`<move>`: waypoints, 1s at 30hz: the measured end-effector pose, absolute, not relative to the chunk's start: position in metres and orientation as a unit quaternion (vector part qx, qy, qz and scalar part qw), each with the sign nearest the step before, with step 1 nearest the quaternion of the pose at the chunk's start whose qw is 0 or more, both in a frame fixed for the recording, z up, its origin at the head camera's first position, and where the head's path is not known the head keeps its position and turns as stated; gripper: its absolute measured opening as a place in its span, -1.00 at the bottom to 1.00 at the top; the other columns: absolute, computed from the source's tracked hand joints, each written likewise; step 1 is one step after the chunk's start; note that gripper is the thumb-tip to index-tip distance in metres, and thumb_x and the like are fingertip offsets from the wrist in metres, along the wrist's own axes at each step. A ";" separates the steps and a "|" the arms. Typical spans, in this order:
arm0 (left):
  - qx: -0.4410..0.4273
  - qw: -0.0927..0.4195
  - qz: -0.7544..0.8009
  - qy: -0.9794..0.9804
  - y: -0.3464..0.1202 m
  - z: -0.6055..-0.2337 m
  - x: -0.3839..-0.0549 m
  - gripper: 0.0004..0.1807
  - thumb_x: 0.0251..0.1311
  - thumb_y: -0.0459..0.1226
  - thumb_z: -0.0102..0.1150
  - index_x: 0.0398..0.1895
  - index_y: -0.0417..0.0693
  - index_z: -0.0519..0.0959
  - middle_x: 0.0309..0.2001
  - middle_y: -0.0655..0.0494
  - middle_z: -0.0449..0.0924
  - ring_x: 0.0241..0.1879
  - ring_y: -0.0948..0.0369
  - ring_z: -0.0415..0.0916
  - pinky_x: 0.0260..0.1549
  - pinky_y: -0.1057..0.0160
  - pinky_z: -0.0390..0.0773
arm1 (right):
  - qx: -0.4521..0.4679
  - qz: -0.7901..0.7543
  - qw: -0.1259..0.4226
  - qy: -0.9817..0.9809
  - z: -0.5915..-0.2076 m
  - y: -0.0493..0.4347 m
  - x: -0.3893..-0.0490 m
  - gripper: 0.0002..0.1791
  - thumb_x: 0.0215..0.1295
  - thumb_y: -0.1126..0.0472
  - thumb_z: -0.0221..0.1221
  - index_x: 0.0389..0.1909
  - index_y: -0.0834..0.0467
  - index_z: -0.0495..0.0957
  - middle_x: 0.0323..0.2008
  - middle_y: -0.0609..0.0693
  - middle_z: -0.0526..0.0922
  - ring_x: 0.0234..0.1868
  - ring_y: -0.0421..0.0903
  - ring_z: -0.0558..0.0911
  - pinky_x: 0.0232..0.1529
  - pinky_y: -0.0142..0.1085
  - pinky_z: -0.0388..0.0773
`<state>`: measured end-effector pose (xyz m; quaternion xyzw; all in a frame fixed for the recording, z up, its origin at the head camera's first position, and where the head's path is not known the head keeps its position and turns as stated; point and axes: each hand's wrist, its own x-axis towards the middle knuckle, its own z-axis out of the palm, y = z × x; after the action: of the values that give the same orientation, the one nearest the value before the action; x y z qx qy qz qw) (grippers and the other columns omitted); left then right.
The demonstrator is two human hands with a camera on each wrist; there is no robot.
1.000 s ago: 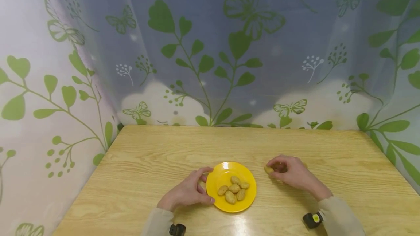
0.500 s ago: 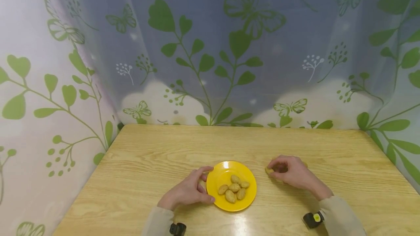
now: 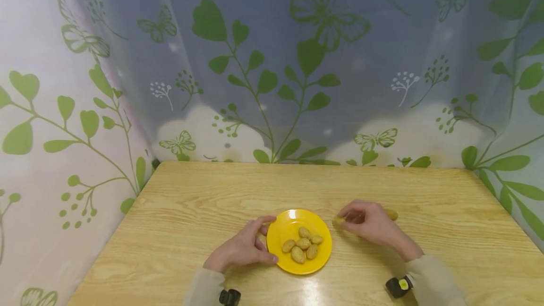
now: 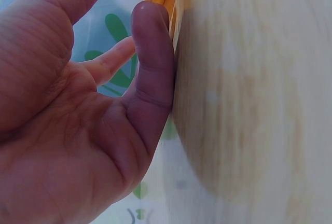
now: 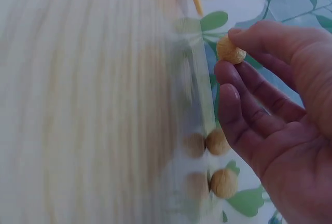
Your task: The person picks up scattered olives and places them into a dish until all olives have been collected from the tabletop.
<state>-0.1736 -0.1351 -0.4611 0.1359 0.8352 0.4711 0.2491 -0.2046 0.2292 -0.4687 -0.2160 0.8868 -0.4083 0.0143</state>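
Observation:
A yellow plate (image 3: 280, 223) stands on the table, with several tan, wrinkled walnuts (image 3: 303, 243) lying in its middle. My left hand (image 3: 246, 243) holds the plate's left edge, fingertips at the far rim and thumb at the near rim. Just right of the plate, my right hand (image 3: 371, 222) pinches one walnut (image 5: 231, 51) between thumb and fingertips. That walnut is partly hidden by the fingers in the head view. In the right wrist view, two more walnuts (image 5: 224, 183) rest on the table beyond the hand.
A walnut (image 3: 391, 214) shows behind the right hand on the wooden table (image 3: 204, 192). A curtain (image 3: 272, 122) printed with leaves and butterflies hangs along the table's far edge and sides. Each wrist carries a small black camera (image 3: 398, 287).
My right hand has moved left towards the plate with the pinched walnut, uncovering more of the walnut behind it. The left hand and plate have stayed put.

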 end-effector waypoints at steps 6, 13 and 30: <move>0.136 0.246 0.470 0.836 -0.135 -0.462 -0.174 -0.01 0.03 -0.21 0.58 0.53 0.12 0.23 0.15 -0.07 0.37 -0.24 0.18 0.59 -0.18 0.27 0.55 | -0.240 -0.417 0.016 0.876 -0.467 0.211 -0.208 -0.83 0.24 0.26 0.40 -0.17 -0.02 0.73 -0.17 -0.08 0.74 -0.25 -0.32 0.66 -0.25 -0.37 0.66; 0.134 0.247 0.470 0.837 -0.134 -0.462 -0.174 -0.01 0.02 -0.22 0.59 0.53 0.12 0.23 0.14 -0.07 0.37 -0.25 0.19 0.59 -0.18 0.27 0.55 | -0.276 -0.422 0.028 0.863 -0.462 0.188 -0.215 -0.86 0.27 0.22 0.39 -0.17 0.02 0.73 -0.18 -0.08 0.74 -0.24 -0.29 0.67 -0.22 -0.36 0.67; 0.137 0.250 0.473 0.833 -0.136 -0.461 -0.173 -0.01 0.04 -0.18 0.58 0.53 0.16 0.23 0.19 -0.08 0.35 -0.21 0.18 0.60 -0.14 0.22 0.54 | -0.304 -0.450 0.068 0.837 -0.465 0.140 -0.221 -0.85 0.25 0.20 0.40 -0.16 -0.01 0.74 -0.18 -0.06 0.76 -0.24 -0.25 0.66 -0.16 -0.37 0.64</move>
<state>-0.1725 -0.1361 -0.4611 0.1368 0.8335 0.4734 0.2499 -0.2209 0.1396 -0.4651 -0.3040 0.8371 -0.4496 0.0684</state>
